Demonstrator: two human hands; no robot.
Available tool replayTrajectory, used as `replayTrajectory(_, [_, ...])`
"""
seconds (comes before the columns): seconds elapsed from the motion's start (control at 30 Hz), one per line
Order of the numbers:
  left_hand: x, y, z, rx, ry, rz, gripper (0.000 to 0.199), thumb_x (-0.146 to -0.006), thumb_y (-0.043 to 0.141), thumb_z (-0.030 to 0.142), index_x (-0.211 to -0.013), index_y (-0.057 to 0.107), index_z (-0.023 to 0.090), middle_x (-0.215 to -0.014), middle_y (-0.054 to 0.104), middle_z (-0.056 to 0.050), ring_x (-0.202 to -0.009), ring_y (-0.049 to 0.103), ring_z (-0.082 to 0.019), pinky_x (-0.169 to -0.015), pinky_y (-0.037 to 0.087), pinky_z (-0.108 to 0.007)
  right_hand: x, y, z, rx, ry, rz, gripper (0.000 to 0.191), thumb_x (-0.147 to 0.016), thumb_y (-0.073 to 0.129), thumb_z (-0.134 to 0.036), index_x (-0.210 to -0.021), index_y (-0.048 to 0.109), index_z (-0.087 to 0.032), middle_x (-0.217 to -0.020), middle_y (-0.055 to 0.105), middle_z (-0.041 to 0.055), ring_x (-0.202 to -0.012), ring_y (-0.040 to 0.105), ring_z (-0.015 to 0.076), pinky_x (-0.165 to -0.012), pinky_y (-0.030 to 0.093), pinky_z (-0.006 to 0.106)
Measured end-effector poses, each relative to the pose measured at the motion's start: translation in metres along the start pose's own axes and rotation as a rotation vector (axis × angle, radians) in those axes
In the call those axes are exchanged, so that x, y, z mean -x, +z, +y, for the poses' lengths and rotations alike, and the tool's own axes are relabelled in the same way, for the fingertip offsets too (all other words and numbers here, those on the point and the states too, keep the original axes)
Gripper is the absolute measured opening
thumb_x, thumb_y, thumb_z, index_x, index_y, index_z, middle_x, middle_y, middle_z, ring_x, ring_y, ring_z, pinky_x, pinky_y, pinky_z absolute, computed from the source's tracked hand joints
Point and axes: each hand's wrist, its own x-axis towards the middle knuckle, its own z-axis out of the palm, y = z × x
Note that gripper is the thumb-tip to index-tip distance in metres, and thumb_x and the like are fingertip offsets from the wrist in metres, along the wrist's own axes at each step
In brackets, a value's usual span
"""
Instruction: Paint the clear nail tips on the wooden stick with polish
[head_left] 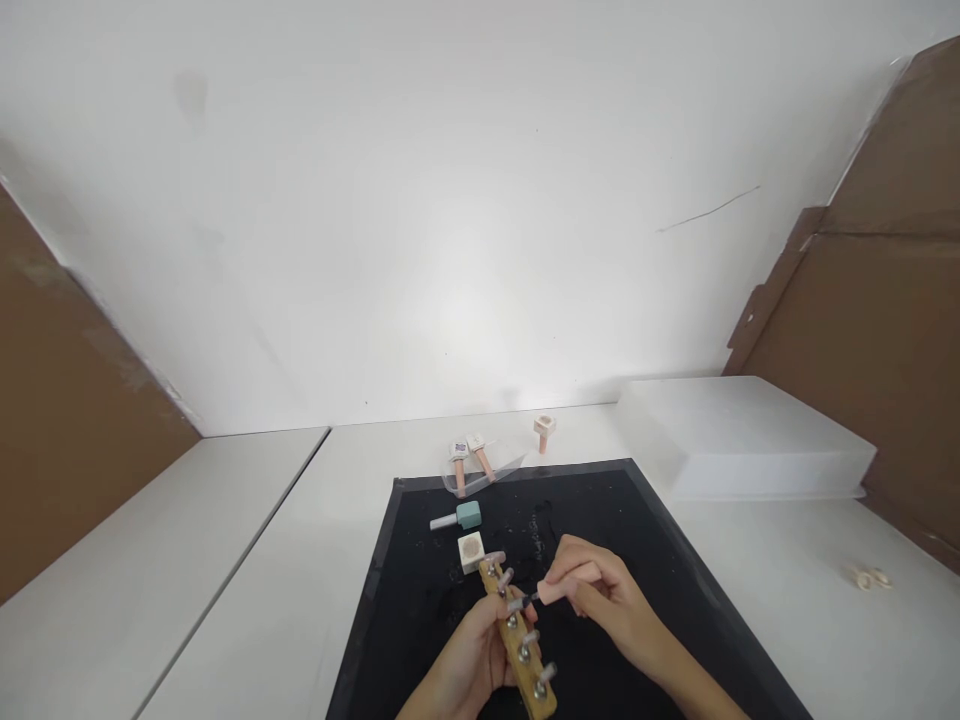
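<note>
My left hand (480, 645) grips a wooden bar (517, 650) fitted with several round metal studs, each bearing a small translucent piece that looks like a false nail tip. In my right hand (604, 595) is a nail polish brush (559, 590), held by its pink cap. Its dark bristle end meets, or nearly meets, a nail tip (517, 605) at the bar's middle, beside my left thumb. At the bar's far end stands a square off-white bottle (471, 550). Beyond it, a green bottle (469, 515) with a pale cap lies on its side.
Under my hands is a black mat (592, 510) on a white table (300, 590). Two pink-capped bottles (459, 450) lie on clear plastic at its far edge, another bottle (545, 426) farther right. A translucent box (750, 440) and small beige rings (870, 578) sit on the right.
</note>
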Motion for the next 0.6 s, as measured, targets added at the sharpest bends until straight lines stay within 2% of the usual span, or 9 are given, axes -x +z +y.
replayTrajectory(0.17, [-0.0008, -0.0011, -0.0008, -0.007, 0.007, -0.010, 0.017, -0.068, 0.048, 0.028, -0.072, 0.057, 0.013, -0.059, 0.054, 0.000, -0.054, 0.051, -0.011, -0.059, 0.036, -0.025, 0.0007, -0.0003, 0.0021, 0.002, -0.007, 0.006, 0.018, -0.084, 0.054, -0.028, -0.075, 0.068, -0.019, -0.067, 0.058, 0.0025, -0.054, 0.047, 0.0125, -0.050, 0.036, 0.024])
replayTrajectory(0.6, [-0.0048, -0.0062, -0.0064, 0.009, 0.035, -0.005, 0.014, -0.074, 0.046, 0.023, -0.075, 0.057, 0.015, -0.061, 0.057, 0.001, -0.058, 0.054, -0.011, -0.064, 0.039, -0.026, 0.0014, -0.0001, 0.0003, -0.005, 0.020, -0.046, 0.020, -0.086, 0.052, -0.029, -0.078, 0.067, -0.019, -0.066, 0.053, 0.0007, -0.058, 0.047, 0.0134, -0.055, 0.036, 0.026])
